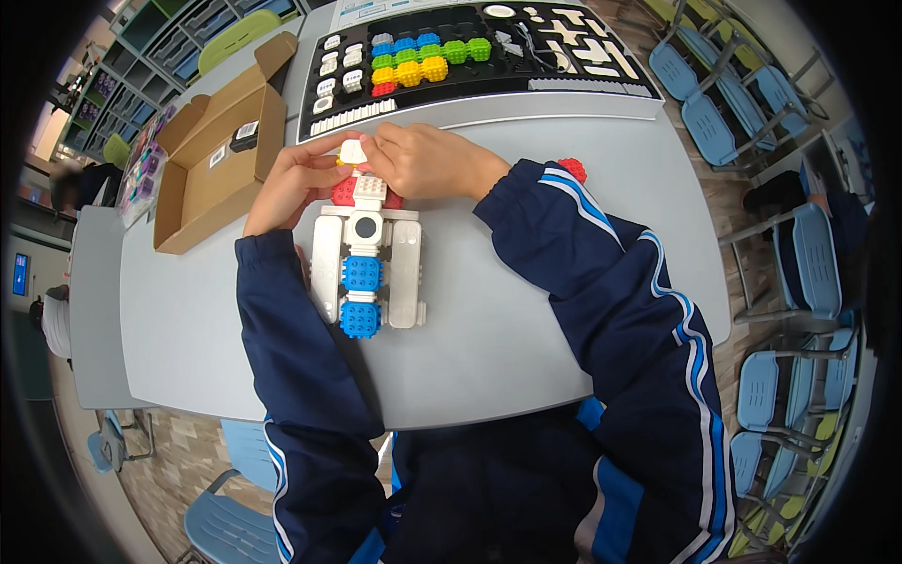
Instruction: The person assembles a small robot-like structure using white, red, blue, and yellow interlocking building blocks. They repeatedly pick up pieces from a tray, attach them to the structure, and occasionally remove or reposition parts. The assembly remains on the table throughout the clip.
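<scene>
A building-block model (366, 228) lies on the grey table in front of me, made of white, red and blue studded cubes between two long white side beams. At its far end are a white block (353, 151), a bit of yellow and red cubes (344, 192). My left hand (289, 183) is closed about that end from the left, its thumb and fingertips at the white and yellow pieces. From the right, my right hand (425, 162) pinches the same end with curled fingers, partly hiding the pieces there. The blue cubes (362, 274) point toward me.
Beyond my hands stands a black-lined tray (451, 99) of coloured cubes and white parts. An opened cardboard box (178, 202) with a small black block (245, 137) sits at the left. A loose red piece (572, 169) lies beyond my right sleeve. Blue chairs (711, 129) stand past the table.
</scene>
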The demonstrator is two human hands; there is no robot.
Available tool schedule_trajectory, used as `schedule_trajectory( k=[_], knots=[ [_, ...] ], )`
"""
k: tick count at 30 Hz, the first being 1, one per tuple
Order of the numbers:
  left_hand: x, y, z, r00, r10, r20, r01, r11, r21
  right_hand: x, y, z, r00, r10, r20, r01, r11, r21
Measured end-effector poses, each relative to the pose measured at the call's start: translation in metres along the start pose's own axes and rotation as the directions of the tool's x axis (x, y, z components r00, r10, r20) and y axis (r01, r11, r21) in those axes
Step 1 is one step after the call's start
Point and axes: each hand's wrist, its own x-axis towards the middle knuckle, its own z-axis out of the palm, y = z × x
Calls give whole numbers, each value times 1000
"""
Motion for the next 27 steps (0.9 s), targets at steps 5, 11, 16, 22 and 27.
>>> schedule_trajectory(
  k=[5, 11, 16, 22, 27],
  knots=[
    [2, -5, -3, 999, 34, 11, -34, 999, 42, 0, -1, -1, 999, 9, 39, -9, 1000, 6],
    [5, -7, 5, 999, 8, -47, -17, 980, -198, 5, 8, -5, 978, 166, 130, -186, 968, 168],
    [3, 1, 5, 998, -59, -16, 55, 981, -187, 13, 11, -26, 951, 294, 100, -308, 933, 188],
    [-2, 5, 6, 997, -54, 61, 63, 985, -160, 16, 18, -40, 876, 323, 358, -410, 890, 200],
    [-5, 10, 16, 1000, -7, -4, 8, 1000, 29, 17, 10, -33, 894, 242, 377, -335, 919, 206]
  ],
)
